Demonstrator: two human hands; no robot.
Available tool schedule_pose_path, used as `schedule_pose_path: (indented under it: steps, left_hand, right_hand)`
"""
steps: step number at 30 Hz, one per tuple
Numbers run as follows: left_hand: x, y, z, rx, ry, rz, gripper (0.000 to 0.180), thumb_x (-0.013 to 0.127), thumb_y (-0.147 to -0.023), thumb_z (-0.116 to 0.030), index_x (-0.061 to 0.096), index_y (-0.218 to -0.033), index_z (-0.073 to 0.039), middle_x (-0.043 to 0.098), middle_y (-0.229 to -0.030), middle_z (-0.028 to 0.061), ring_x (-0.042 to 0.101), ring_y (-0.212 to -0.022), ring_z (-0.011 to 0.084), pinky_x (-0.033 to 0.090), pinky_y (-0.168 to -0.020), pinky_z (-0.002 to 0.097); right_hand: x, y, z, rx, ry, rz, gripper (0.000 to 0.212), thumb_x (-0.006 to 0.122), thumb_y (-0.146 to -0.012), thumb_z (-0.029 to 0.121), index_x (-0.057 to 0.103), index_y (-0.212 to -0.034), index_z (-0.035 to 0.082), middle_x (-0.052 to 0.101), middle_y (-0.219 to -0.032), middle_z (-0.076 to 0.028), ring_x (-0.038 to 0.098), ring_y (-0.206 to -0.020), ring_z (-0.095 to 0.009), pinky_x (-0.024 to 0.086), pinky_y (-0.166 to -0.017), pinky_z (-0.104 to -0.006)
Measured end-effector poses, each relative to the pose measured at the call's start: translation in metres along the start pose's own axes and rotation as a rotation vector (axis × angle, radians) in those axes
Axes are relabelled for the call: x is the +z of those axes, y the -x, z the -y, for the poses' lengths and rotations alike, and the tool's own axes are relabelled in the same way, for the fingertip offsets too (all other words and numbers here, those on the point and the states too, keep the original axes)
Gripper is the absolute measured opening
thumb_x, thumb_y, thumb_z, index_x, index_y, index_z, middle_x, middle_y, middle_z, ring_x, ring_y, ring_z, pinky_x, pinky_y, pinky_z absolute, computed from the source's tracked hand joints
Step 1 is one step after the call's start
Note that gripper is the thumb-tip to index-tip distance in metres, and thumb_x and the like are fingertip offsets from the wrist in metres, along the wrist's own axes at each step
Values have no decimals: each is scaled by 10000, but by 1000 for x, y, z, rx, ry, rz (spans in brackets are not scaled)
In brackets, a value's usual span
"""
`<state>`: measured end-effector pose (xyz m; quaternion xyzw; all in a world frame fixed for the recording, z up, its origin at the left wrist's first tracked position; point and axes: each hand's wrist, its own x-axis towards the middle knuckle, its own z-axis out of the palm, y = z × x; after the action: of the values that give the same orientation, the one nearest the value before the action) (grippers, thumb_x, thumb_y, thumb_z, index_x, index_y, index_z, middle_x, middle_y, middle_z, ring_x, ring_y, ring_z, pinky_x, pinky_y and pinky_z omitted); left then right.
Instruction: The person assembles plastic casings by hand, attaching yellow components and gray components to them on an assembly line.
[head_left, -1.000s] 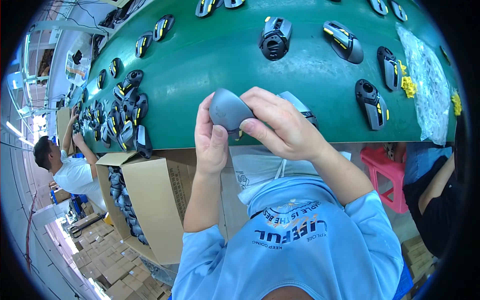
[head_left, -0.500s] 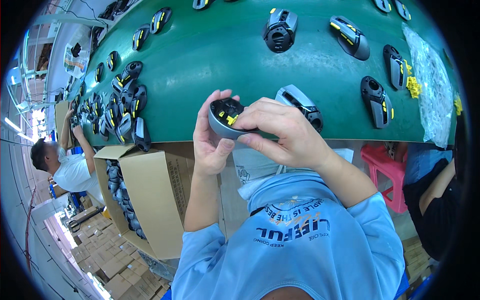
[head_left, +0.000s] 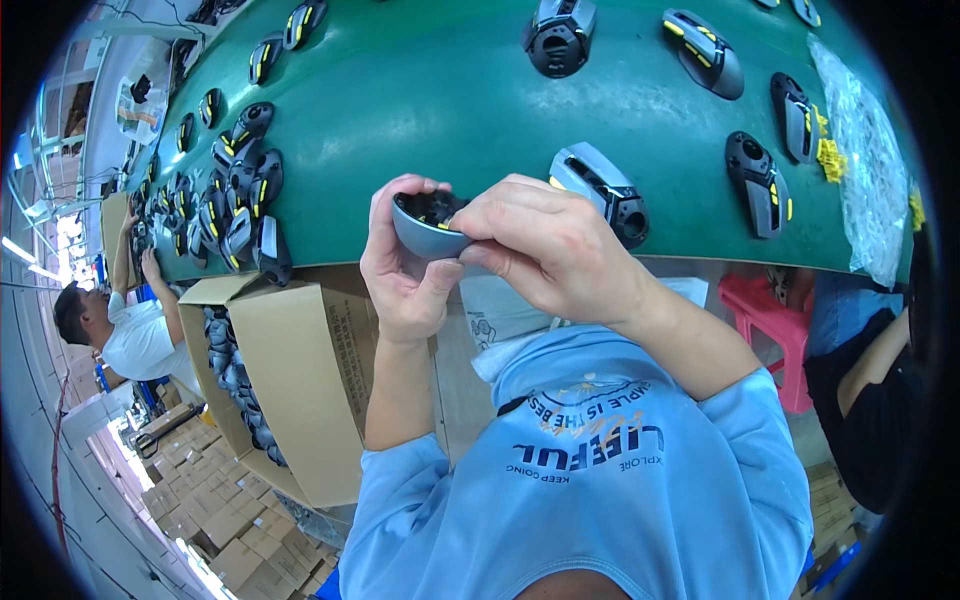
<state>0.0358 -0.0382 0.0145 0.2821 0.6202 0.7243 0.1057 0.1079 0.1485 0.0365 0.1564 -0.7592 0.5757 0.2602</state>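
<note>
While cupped in both hands (head_left: 480,260), shell (head_left: 428,225) hollow-up.

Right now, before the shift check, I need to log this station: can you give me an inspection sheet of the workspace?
Surface: green conveyor belt, curved by the lens.
Job's things: grey rounded plastic shell, hollow side up, held by left hand and right hand.
Clutter: grey-black shells with yellow accents crowded at left; clear plastic bag at right.
Fingers: both hands pinch the shell.
Cables: nothing seen.
Surroundings: open cardboard box of shells, pink stool, a seated co-worker.
</note>
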Motion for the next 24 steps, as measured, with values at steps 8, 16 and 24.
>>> schedule_pose_path:
  steps: [8, 16, 24]
  left_hand:
    - [2, -13, -30, -337, 107, 107, 739, 811, -892, -432, 503, -1364, 46, 631, -1218, 74, 621, -1108, 148, 493, -978, 317]
    - [3, -30, -15, -468, 312, 188, 689, 782, -917, -299, 475, -1417, 61, 635, -1303, 128, 630, -1193, 202, 492, -1048, 362]
    - [18, -65, -43, -81, -628, 325, 553, 865, -793, -198, 624, -1238, 28, 665, -1056, 121, 667, -945, 235, 544, -791, 349]
  right_hand:
    - [-6, 5, -16, 394, -729, 52, 224, 620, -1035, 120, 649, -1208, -18, 697, -1018, -42, 628, -915, -90, 524, -795, -296]
    - [-32, 13, -22, 504, -755, 69, 264, 603, -1048, 125, 614, -1268, -21, 676, -1104, -43, 604, -1038, -90, 506, -863, -264]
    - [-54, -15, -32, 488, -435, -10, 655, 873, -810, 319, 588, -1305, 0, 682, -1067, -136, 686, -1022, -245, 573, -890, -365]
